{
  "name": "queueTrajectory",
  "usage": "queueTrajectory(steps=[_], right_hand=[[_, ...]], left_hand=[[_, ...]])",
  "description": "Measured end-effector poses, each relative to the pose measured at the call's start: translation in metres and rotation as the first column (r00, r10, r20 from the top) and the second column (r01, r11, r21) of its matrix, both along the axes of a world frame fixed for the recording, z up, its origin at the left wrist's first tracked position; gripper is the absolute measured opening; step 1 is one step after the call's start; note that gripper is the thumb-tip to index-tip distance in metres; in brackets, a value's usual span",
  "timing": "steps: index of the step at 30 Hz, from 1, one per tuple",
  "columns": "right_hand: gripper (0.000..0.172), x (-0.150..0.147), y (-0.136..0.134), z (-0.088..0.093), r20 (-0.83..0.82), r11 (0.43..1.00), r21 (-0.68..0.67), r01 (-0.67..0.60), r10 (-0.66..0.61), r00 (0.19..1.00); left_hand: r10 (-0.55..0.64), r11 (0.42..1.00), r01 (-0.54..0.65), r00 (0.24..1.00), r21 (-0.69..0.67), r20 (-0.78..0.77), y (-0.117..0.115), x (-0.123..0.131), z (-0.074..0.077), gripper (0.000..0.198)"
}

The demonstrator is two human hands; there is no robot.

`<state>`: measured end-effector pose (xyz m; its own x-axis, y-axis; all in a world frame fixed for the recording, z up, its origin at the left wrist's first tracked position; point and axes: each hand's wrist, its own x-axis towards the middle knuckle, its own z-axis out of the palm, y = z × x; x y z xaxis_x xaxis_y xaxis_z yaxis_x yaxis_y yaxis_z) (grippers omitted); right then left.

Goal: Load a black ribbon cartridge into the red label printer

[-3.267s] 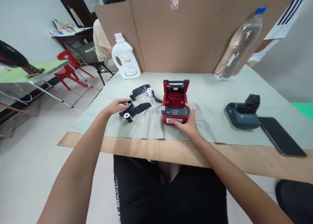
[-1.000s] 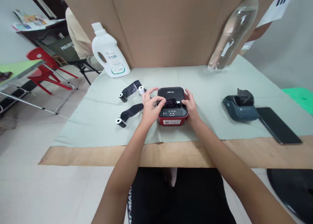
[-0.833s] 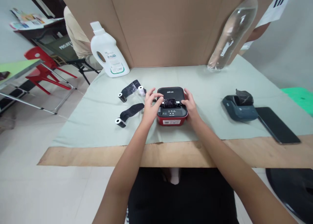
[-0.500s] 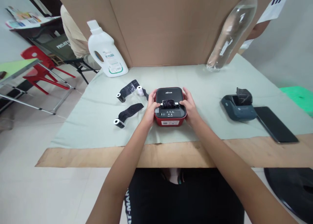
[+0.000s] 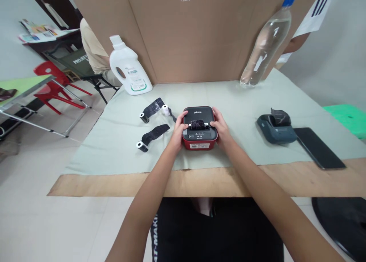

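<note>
A red and black label printer (image 5: 199, 144) sits on the green cloth in front of me, with a dark ribbon strip (image 5: 198, 124) across the slot in its top. My left hand (image 5: 179, 130) grips the printer's left side, thumb on the top edge near the slot. On the right side my right hand (image 5: 221, 128) grips it the same way, its thumb at the slot's other end. Left of the printer lie a black roll (image 5: 144, 117) with its strip unrolled, a white roll (image 5: 166, 110), and another unrolled roll (image 5: 142, 146) nearer the front.
A white jug (image 5: 131, 69) and a clear water bottle (image 5: 265, 48) lean against the cardboard (image 5: 194, 37) at the back. To the right are a dark blue printer (image 5: 276, 129) and a black phone (image 5: 319, 147). Two people are partly visible beyond the cardboard.
The camera view has shifted slightly, showing more of the cardboard's top. Both hands stay on the printer; the left fingers sit slightly higher over its edge.
</note>
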<state>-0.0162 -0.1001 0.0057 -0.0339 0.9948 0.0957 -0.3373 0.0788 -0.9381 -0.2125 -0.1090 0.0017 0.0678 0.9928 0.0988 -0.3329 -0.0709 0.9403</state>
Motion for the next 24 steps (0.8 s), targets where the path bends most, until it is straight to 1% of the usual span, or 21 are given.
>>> queueTrajectory(steps=[2, 5, 7, 10, 14, 18, 22, 24], right_hand=[[0.077, -0.0015, -0.0039, 0.0035, -0.025, 1.0, -0.013, -0.008, 0.008, 1.0], [0.072, -0.003, -0.0094, 0.0083, -0.057, 0.999, -0.028, -0.046, 0.044, 0.997], [0.072, -0.0037, -0.0112, 0.0099, -0.07, 0.997, -0.042, -0.066, 0.063, 0.996], [0.074, -0.0043, -0.0107, 0.01, -0.094, 0.995, -0.064, -0.073, 0.067, 0.993], [0.074, -0.0032, -0.0074, 0.0082, -0.054, 0.996, -0.04, -0.075, 0.073, 0.996], [0.072, 0.0, -0.0048, 0.0067, 0.0, 0.997, -0.014, -0.08, 0.08, 0.997], [0.075, 0.0009, -0.0053, 0.0079, -0.004, 0.996, -0.01, -0.088, 0.088, 0.996], [0.075, 0.0001, -0.0067, 0.0086, -0.016, 0.996, -0.011, -0.088, 0.088, 0.996]], left_hand=[[0.008, 1.0, -0.007, 1.0, -0.019, 0.022, 0.0004, 0.0012, -0.0024, 0.059], [-0.014, 1.0, 0.015, 0.997, -0.008, 0.071, 0.0014, 0.001, -0.0044, 0.057], [-0.032, 0.999, 0.032, 0.994, -0.005, 0.102, 0.0018, 0.0003, -0.0046, 0.056], [-0.027, 0.999, 0.031, 0.993, -0.029, 0.119, 0.0023, 0.0005, -0.003, 0.055], [0.001, 0.999, 0.005, 0.993, -0.046, 0.117, 0.0031, 0.0028, 0.0, 0.054], [0.0, 0.999, 0.003, 0.995, -0.035, 0.097, 0.0033, 0.0025, 0.0021, 0.051], [-0.004, 1.0, 0.006, 0.995, -0.029, 0.096, 0.0017, 0.0018, 0.0024, 0.049], [0.014, 0.999, -0.011, 0.995, -0.03, 0.1, 0.0001, 0.0034, 0.0014, 0.047]])
